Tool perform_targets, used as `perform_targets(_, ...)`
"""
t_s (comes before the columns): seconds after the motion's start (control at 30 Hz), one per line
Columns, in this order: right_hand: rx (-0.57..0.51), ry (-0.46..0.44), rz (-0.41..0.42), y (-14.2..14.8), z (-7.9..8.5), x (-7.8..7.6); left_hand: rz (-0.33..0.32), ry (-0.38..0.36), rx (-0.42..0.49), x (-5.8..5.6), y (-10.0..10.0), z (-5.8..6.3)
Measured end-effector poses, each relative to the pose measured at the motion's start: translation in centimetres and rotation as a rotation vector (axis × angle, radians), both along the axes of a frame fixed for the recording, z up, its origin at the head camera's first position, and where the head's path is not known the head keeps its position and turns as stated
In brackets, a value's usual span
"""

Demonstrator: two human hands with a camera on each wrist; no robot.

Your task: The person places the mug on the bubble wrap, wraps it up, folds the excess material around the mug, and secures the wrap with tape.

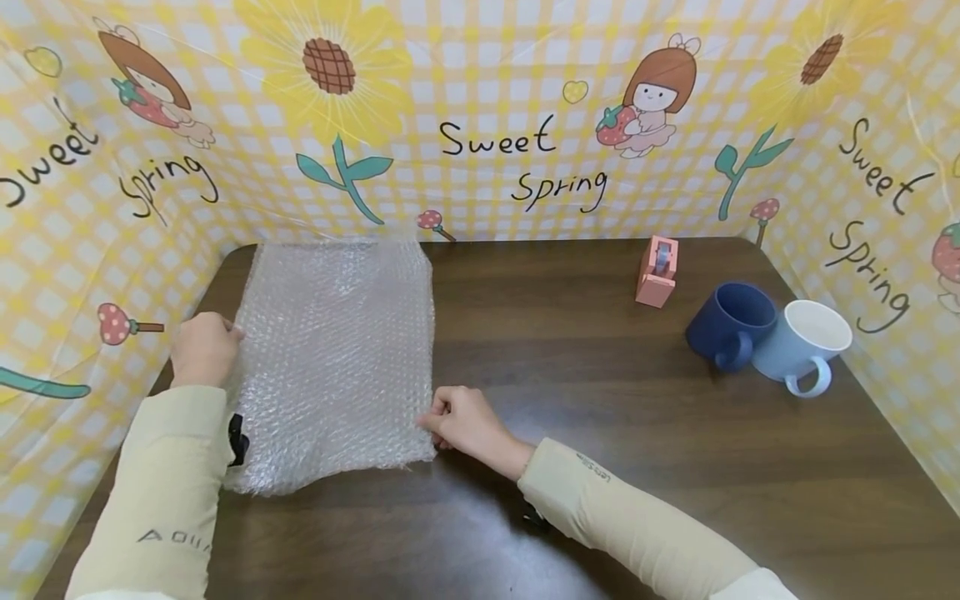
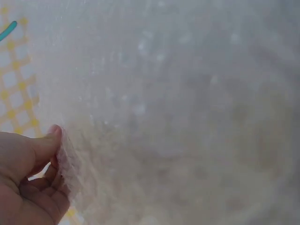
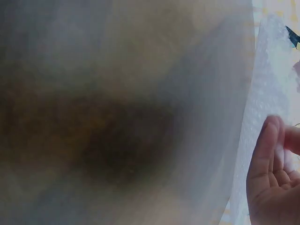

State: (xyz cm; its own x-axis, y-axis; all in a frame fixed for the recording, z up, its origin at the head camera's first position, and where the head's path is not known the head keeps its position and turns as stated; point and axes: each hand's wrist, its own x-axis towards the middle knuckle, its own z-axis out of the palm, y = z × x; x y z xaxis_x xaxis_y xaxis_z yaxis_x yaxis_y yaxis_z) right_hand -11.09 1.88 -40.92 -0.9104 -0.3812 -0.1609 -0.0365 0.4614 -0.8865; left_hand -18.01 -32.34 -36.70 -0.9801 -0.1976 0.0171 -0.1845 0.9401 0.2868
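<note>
1. Bubble wrap [image 1: 337,350] lies left of centre in the head view.
2. Left hand [image 1: 202,350] pinches its left edge, fingers curled.
3. Right hand [image 1: 468,422] pinches its right edge near the lower corner.

Head view forward, down; wrist views close; bubble wrap [image 1: 337,358] apparently shared

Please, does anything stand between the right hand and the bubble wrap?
Nothing visible does: the right hand pinches the bubble wrap at its right edge. The pink tape dispenser, navy mug and light blue mug stand farther right.
</note>
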Motion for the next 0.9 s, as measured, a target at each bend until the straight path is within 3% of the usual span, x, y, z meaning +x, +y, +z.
perform_targets(0.2,-0.029,0.002,-0.037,0.9,-0.2,0.4,0.001,0.024,0.044,0.6,0.6,0.5)
perform_targets(0.57,-0.024,-0.008,-0.062,2.5,-0.1,0.2,-0.023,-0.081,0.086,1.8,0.5,1.0)
perform_targets(0.9,-0.057,-0.020,-0.081,2.9,-0.1,0.0,-0.018,-0.035,0.162,1.9,0.3,0.4)
